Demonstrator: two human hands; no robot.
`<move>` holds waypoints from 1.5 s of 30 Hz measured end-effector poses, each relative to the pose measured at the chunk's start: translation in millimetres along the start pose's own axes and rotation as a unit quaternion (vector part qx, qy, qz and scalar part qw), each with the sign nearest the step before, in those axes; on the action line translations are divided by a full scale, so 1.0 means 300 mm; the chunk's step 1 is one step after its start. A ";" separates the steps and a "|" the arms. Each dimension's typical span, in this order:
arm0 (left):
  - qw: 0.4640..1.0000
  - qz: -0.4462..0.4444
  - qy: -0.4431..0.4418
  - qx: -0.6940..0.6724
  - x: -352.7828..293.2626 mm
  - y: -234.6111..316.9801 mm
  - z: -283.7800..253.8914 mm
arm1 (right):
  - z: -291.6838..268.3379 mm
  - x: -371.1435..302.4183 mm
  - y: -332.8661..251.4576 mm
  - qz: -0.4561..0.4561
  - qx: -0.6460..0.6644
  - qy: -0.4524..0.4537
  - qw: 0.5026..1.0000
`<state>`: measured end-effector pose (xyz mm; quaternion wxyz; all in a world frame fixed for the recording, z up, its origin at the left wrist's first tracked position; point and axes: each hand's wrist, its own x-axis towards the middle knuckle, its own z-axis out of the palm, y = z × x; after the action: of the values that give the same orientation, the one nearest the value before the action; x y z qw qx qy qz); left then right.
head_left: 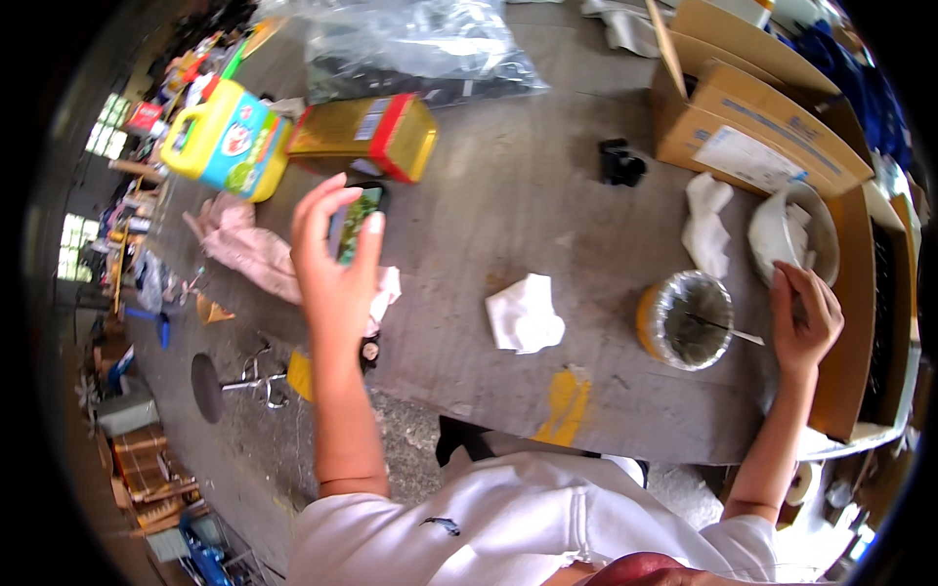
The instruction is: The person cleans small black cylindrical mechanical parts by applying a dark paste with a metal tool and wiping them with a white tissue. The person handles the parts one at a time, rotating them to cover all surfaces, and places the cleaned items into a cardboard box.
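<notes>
My left hand (337, 259) is raised over the table's left side, thumb and fingers apart, nothing visibly gripped. Between them shows a phone (360, 223) with a lit, greenish screen, close to a gold and red tin (352, 137). My right hand (806, 317) is at the near rim of a white bowl (829, 244), its fingertips pinched together; whatever they hold is too small to tell. White pieces lie in the bowl. Left of this hand stands a yellow tub (647, 322) lined with foil or film, a thin stick (746, 337) resting across its rim.
A crumpled white cloth (526, 314) lies mid-table, another (707, 225) beside the bowl. A small black part (622, 163) sits near an open cardboard box (772, 127). At left are a yellow jug (210, 137) and a pink cloth (249, 244); clear plastic bags (420, 44) lie behind.
</notes>
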<state>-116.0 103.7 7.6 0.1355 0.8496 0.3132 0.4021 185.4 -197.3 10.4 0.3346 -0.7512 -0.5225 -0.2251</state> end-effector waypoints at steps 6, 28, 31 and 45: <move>0.677 0.011 -0.278 -0.682 0.122 0.426 -0.013 | -0.004 -0.001 0.008 -0.021 0.019 -0.015 0.999; 0.452 -0.048 -0.385 -0.803 0.273 0.590 0.204 | -0.008 0.009 0.005 -0.086 0.040 -0.028 0.995; 0.528 -0.033 -0.324 -0.784 0.341 0.523 0.188 | -0.009 -0.003 0.002 -0.073 0.039 -0.036 0.996; 0.999 0.021 0.014 0.044 0.761 0.073 -0.038 | -0.040 -0.004 -0.030 -0.110 0.051 -0.015 0.993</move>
<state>-5.8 233.0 162.0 0.0854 0.8554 0.3146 0.4026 176.8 -204.8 20.0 0.3378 -0.6748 -0.6173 -0.2224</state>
